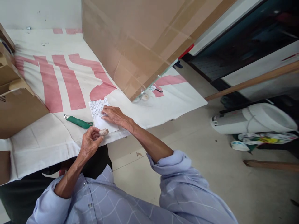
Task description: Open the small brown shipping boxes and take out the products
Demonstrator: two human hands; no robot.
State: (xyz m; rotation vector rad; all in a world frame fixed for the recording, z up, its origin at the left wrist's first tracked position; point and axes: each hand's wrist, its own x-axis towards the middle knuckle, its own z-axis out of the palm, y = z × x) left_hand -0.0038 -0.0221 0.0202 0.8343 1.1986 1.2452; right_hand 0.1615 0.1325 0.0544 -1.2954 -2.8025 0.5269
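My left hand (90, 141) is at the table's front edge, with its fingers closed around a small beige, lumpy piece (103, 132) whose kind I cannot make out. A white sheet (106, 125) lies just beyond it, and small rectangular pieces with dark outlines (95, 107) cover its far part in loose rows. Over the right side of that sheet, my right hand (114, 115) has its fingers bent and its thumb close to them, at the nearest pieces. Anything between those fingertips is too small to tell. A green utility knife (78, 121) rests left of the sheet.
A large cardboard box (140, 46) stands behind the sheet. Smaller open cardboard boxes (23, 109) are at the left. The white cloth (35, 143) with red markings covers the table. A white bucket (268, 116) and a wooden bar (257, 80) are off to the right.
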